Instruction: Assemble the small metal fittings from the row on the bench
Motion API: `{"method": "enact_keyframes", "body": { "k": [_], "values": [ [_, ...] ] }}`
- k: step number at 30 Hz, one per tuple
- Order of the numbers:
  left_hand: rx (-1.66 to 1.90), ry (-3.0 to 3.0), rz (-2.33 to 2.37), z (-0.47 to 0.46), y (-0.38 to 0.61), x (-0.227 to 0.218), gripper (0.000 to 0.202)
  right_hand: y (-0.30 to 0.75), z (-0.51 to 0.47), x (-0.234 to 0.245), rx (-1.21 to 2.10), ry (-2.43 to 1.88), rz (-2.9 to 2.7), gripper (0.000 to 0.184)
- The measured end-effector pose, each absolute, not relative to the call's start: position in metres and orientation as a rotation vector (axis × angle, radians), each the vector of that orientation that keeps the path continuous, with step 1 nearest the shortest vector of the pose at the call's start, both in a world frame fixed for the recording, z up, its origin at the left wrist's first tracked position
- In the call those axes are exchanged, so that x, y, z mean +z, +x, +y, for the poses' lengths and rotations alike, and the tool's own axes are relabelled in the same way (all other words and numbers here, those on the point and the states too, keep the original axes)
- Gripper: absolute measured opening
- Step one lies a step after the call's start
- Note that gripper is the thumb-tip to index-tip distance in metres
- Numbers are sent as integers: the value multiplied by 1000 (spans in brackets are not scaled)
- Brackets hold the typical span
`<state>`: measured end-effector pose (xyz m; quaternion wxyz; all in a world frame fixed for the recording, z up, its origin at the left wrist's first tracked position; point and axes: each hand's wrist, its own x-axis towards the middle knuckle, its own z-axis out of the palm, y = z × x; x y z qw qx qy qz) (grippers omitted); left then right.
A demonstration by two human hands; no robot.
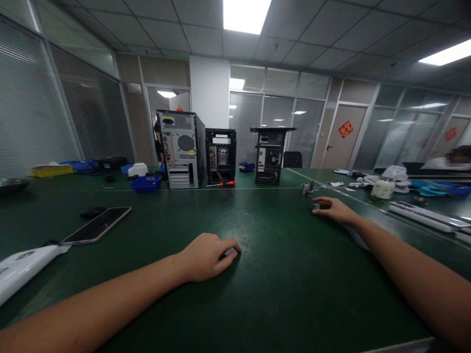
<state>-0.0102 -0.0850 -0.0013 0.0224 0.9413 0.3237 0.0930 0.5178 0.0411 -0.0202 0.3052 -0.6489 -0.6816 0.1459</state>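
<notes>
My left hand [206, 257] rests on the green tabletop [257, 294] with its fingers curled and the thumb near the index finger. A small greyish patch shows between them; what it is I cannot make out. Farther off to the right, my right hand [336, 212] has thumb and fingers closed around a small metal cylinder [316, 207] at the table surface. Just beyond it stand two more small metal pieces, a short cylinder [304, 189] and a narrower upright one [311, 188].
Three computer cases, a tall one [181, 147], a smaller one [221, 157] and one with a protruding top [270, 159], stand at the back. A red screwdriver [222, 184] lies before them. At left are a phone [99, 225] and blue tray [146, 183]; at right, a jar [382, 188].
</notes>
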Motion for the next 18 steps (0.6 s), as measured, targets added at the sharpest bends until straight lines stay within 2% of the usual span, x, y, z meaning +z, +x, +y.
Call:
{"method": "enact_keyframes", "body": {
  "k": [7, 11, 18],
  "values": [
    [301, 2933, 1007, -87, -14, 0, 29, 479, 39, -14, 125, -1621, -1923, 50],
    [285, 2936, 1022, -86, -11, 1, 30, 430, 31, 2, -63, -1397, -2027, 48],
    [400, 2870, 1161, -82, -6, -2, 35, 316, -19, 16, 87, -982, -2237, 38]
  ]
}}
